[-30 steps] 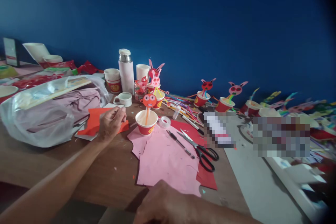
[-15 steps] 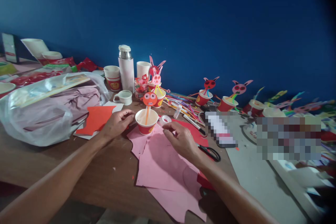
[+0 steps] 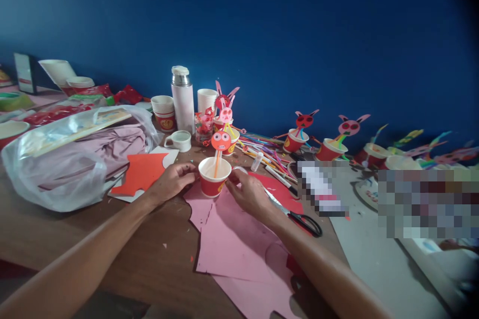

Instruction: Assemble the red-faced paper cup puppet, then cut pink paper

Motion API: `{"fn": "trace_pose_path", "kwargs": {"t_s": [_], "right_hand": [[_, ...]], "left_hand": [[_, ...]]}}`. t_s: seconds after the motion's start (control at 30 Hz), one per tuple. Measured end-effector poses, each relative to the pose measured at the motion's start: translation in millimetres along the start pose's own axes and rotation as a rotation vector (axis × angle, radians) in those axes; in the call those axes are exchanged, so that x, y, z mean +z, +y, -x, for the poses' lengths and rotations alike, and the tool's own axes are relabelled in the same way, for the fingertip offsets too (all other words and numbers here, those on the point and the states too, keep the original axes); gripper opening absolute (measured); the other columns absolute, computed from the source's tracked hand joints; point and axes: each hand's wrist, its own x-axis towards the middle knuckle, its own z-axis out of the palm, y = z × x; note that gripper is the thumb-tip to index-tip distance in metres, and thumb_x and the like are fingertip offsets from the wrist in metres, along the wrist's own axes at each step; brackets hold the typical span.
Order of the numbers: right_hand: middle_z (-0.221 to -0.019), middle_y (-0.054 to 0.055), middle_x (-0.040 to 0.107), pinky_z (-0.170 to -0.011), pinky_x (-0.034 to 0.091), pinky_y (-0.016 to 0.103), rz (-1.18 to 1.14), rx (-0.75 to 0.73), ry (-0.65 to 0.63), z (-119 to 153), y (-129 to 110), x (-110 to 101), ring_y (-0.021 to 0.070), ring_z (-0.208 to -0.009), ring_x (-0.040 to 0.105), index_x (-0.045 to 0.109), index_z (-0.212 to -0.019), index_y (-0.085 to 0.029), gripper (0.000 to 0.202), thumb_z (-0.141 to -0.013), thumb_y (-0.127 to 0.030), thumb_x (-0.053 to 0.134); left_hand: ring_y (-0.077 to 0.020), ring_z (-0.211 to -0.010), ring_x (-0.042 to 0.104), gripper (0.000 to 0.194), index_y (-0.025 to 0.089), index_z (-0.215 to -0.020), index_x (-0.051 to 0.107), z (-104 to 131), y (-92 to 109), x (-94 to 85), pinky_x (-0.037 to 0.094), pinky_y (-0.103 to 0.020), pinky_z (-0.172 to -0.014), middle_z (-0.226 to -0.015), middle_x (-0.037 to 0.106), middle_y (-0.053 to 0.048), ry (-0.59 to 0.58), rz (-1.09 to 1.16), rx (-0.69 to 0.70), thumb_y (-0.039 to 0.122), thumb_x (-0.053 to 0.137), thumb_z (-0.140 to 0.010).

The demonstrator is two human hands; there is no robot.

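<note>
A red and white paper cup (image 3: 212, 187) stands upright on sheets of pink paper (image 3: 235, 244). Inside it rise striped straw-like stems bearing a round orange paper face (image 3: 221, 141) with white eyes and teeth. My left hand (image 3: 174, 179) has its curled fingertips at the cup's left side. On the right, my right hand (image 3: 249, 190) bends its thumb and fingers against the cup's wall. Part of a tape roll (image 3: 239, 169) shows behind that hand. Black-handled scissors (image 3: 307, 223) lie beside my right forearm, over red paper (image 3: 279, 189).
Orange paper (image 3: 144, 174) and a filled plastic bag (image 3: 75, 159) lie at left. Behind stand a mug (image 3: 179, 141), a thermos (image 3: 182, 104) and stacked cups (image 3: 163, 112). Colourful pipe cleaners (image 3: 265, 147), a small clear bottle (image 3: 257, 161) and several finished cup figures (image 3: 332, 147) line the back right.
Both hands have closed in on the cup from its two sides; the right hand moved left to its wall. The view has shifted slightly.
</note>
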Motion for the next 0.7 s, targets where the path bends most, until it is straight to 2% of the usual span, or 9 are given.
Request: {"fn": "trace_pose_path", "kwargs": {"t_s": [0.2, 0.37, 0.47, 0.53, 0.6, 0.7], "right_hand": [[-0.081, 0.001, 0.065, -0.055, 0.033, 0.022, -0.007, -0.008, 0.035, 0.3, 2.6, 2.0, 0.0125, -0.065, 0.056, 0.056, -0.085, -0.021, 0.010, -0.086, -0.025, 0.047], [-0.080, 0.002, 0.066, -0.056, 0.033, 0.022, 0.000, -0.024, 0.046, 1.9, 3.6, 2.4, 0.0124, -0.066, 0.056, 0.058, -0.083, -0.020, 0.011, -0.086, -0.023, 0.048], [-0.081, 0.002, 0.066, -0.056, 0.034, 0.022, 0.014, -0.037, 0.047, 3.4, 2.1, 1.8, 0.0125, -0.066, 0.057, 0.059, -0.085, -0.020, 0.010, -0.086, -0.023, 0.048], [-0.082, 0.002, 0.066, -0.057, 0.035, 0.022, 0.026, -0.056, 0.055, 4.5, 0.8, 1.6, 0.0127, -0.068, 0.057, 0.059, -0.086, -0.020, 0.011, -0.086, -0.022, 0.049], [-0.084, 0.002, 0.066, -0.060, 0.036, 0.022, 0.040, -0.087, 0.077, 5.3, -0.4, 1.1, 0.0131, -0.070, 0.058, 0.060, -0.087, -0.020, 0.012, -0.086, -0.022, 0.049], [-0.085, 0.003, 0.066, -0.063, 0.037, 0.023, 0.072, -0.150, 0.129, 5.7, -1.8, -0.9, 0.0141, -0.073, 0.057, 0.062, -0.088, -0.020, 0.014, -0.087, -0.022, 0.048]], "left_hand": [[-0.0118, -0.058, 0.053, 0.022, 0.015, -0.079, 0.062, 1.0, -0.3, -0.3, 0.040, -0.023, -0.053, -0.067, 0.062, -0.001, -0.042, 0.125, -0.041, 0.033, 0.067, -0.066], [-0.0106, -0.055, 0.050, 0.019, 0.015, -0.074, 0.060, 3.3, 1.6, -0.6, 0.040, -0.022, -0.051, -0.061, 0.055, 0.002, -0.051, 0.079, 0.037, 0.029, 0.068, -0.065], [-0.0123, -0.054, 0.052, 0.019, 0.016, -0.082, 0.060, 4.2, 3.3, -3.0, 0.042, -0.024, -0.051, -0.061, 0.056, 0.002, -0.046, 0.054, 0.075, 0.029, 0.064, -0.068], [-0.0148, -0.062, 0.057, 0.023, 0.017, -0.090, 0.061, 3.9, 3.7, -5.6, 0.046, -0.026, -0.057, -0.071, 0.061, 0.000, -0.016, 0.040, 0.128, 0.029, 0.060, -0.071], [-0.0189, -0.078, 0.061, 0.027, 0.017, -0.094, 0.062, 3.4, 4.1, -8.0, 0.049, -0.030, -0.069, -0.087, 0.066, -0.004, 0.033, 0.036, 0.196, 0.029, 0.059, -0.071], [-0.0238, -0.096, 0.060, 0.032, 0.016, -0.097, 0.062, 4.3, 6.5, -8.8, 0.048, -0.033, -0.082, -0.101, 0.066, -0.008, 0.062, 0.067, 0.232, 0.033, 0.061, -0.071]]}}
